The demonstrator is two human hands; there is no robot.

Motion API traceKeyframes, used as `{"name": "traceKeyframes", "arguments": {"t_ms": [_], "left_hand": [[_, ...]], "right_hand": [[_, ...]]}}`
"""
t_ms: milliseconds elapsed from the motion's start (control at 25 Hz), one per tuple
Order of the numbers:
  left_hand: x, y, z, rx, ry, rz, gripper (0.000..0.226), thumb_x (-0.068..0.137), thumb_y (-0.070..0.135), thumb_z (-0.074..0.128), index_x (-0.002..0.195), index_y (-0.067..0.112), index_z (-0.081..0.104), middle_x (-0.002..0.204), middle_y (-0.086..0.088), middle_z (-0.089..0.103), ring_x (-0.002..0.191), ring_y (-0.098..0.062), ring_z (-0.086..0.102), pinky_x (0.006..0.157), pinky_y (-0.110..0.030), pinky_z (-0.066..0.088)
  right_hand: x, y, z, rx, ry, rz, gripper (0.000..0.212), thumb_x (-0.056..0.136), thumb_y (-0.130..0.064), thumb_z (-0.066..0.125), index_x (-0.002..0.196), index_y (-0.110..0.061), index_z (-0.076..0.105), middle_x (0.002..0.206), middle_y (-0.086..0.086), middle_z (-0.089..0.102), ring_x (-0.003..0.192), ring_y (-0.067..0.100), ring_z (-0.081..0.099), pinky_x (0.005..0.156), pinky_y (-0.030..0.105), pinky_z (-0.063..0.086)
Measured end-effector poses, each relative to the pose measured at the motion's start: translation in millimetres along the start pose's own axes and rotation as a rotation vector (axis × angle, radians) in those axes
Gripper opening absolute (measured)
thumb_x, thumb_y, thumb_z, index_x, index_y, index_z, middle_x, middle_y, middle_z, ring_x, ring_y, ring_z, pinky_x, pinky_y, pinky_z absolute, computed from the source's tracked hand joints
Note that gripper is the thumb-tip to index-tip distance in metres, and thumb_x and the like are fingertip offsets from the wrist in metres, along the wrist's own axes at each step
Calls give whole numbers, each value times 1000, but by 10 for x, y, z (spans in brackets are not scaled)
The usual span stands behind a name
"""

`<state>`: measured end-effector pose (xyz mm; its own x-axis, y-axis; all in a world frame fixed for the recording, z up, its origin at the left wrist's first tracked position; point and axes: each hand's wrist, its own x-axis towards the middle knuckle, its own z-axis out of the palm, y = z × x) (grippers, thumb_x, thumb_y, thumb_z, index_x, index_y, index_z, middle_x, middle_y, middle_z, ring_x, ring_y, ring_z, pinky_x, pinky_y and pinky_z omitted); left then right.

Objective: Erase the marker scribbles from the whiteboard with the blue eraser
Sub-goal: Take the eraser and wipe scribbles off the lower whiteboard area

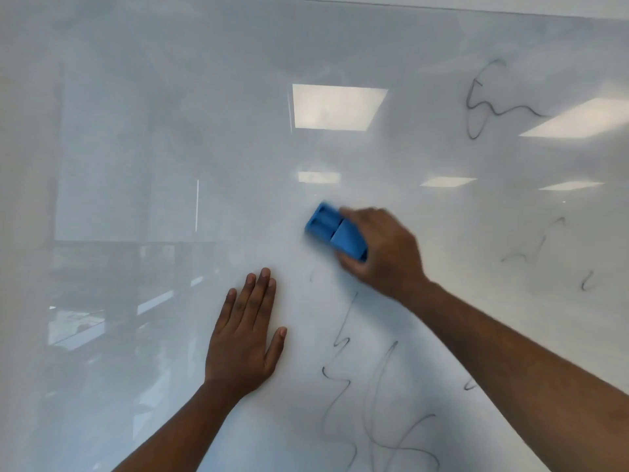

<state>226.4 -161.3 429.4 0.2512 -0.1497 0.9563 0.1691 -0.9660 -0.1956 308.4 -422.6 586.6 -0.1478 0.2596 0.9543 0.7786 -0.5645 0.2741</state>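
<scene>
Right hand [381, 250] grip closed around blue eraser [335, 230] on whiteboard [170, 131].

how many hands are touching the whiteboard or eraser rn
2. The left hand lies flat, palm down, on the whiteboard; the right hand grips the blue eraser against the board, up and right of it.

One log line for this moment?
right hand: gripping blue eraser on whiteboard | left hand: flat on board | scribbles: remain
</scene>
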Motion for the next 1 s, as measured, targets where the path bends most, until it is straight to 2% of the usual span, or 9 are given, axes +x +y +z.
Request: {"name": "traceKeyframes", "arguments": {"t_ms": [120, 160, 280, 360, 560, 680, 840, 920, 1000], "left_hand": [[-246, -62, 28, 7, -27, -2, 77, 107, 48, 36, 171, 11, 17, 181, -6, 14, 168, -26, 14, 137, -44, 8], [-288, -81, 26, 10, -27, -9, 77, 106, 47, 37, 171, 11, 17, 181, -6, 14, 168, -26, 14, 137, -44, 8], [-425, -125, 37, 16, -32, -24, 78, 105, 46, 40, 171, 10, 17, 181, -6, 15, 168, -26, 13, 137, -43, 7], [-532, -131, 49, 13, -36, -26, 78, 106, 46, 39, 171, 10, 17, 181, -7, 14, 168, -26, 13, 137, -43, 7], [-646, -45, 87, 2, -38, -56, 74, 108, 44, 34, 172, 10, 15, 181, -7, 14, 168, -27, 12, 137, -44, 6], [-725, 100, 96, -19, -37, -126, 74, 107, 36, 37, 172, 11, 12, 181, -7, 10, 168, -26, 9, 137, -43, 4], [-760, 191, 81, -33, -19, -160, 73, 106, 30, 36, 171, 10, 10, 182, -3, 2, 169, -21, 2, 137, -36, 2], [-726, 161, 51, -26, -21, -141, 72, 107, 29, 36, 171, 8, 10, 181, -2, 0, 168, -20, 1, 137, -36, 2], [-700, 154, 45, -29, -22, -123, 70, 107, 26, 36, 170, 6, 14, 181, -4, 1, 168, -20, 0, 137, -36, 3]], "right_hand": [[173, 61, 3, 37, 157, 378, 68, 77, -31, 82, 140, -15, 60, 121, 5, 68, 104, 25, 63, 87, 35, 51], [44, -49, 82, 46, 156, 329, 68, 76, -29, 82, 139, -14, 61, 121, 5, 69, 104, 26, 63, 88, 35, 52], [-731, -504, 231, 66, -77, -140, 61, 79, -26, 78, 137, -10, 64, 122, 5, 70, 103, 25, 65, 84, 37, 57], [-861, -430, 148, 61, -172, -284, 59, 81, -25, 79, 136, -11, 65, 124, 4, 71, 105, 25, 67, 82, 35, 58], [-346, 28, -44, 56, 105, 325, 69, 78, -25, 83, 142, -17, 60, 128, 1, 69, 111, 22, 63, 91, 29, 50], [-1019, -334, 161, 100, -24, 85, 68, 78, -19, 82, 142, -13, 61, 133, 3, 68, 114, 23, 63, 98, 33, 53], [-1634, -531, 187, 139, -282, -367, 60, 78, -14, 81, 136, -9, 67, 133, 6, 70, 112, 26, 69, 93, 37, 58], [-1365, -390, 146, 122, -227, -305, 58, 80, -18, 82, 136, -10, 67, 131, 5, 71, 110, 26, 69, 91, 37, 59], [-987, -202, 72, 104, -52, -40, 60, 82, -22, 82, 139, -13, 65, 130, 3, 71, 111, 24, 67, 94, 34, 56]]}}
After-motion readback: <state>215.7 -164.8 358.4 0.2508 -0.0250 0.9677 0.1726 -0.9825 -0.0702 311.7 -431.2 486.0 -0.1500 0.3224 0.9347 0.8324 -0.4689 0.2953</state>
